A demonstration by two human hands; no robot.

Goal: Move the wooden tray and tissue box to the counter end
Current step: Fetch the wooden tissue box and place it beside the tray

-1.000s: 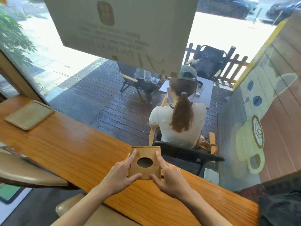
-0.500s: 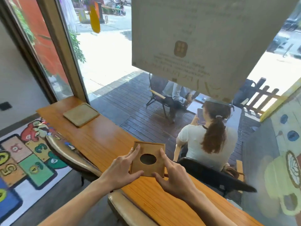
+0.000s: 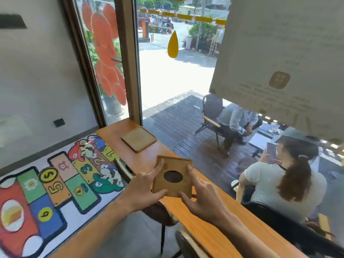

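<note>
A square wooden tissue box [image 3: 174,165] with an oval hole in its top is held over the long wooden counter [image 3: 208,224]. My left hand [image 3: 144,189] grips its left side, thumb under the near edge and a finger on top. My right hand [image 3: 202,198] grips its right side the same way. A flat wooden tray [image 3: 138,139] lies on the counter farther along, near the counter's far end by the window frame. The box is a short way short of the tray.
Two stools [image 3: 160,211] stand under the counter's near edge. A colourful numbered floor mat [image 3: 55,185] lies to the left. Behind the window glass, people sit on a wooden deck. A large paper sign [image 3: 279,58] hangs on the glass at upper right.
Both hands have carried the tissue box along the counter towards the tray and the far end. My view has swung left, bringing the wall and floor mat into sight.
</note>
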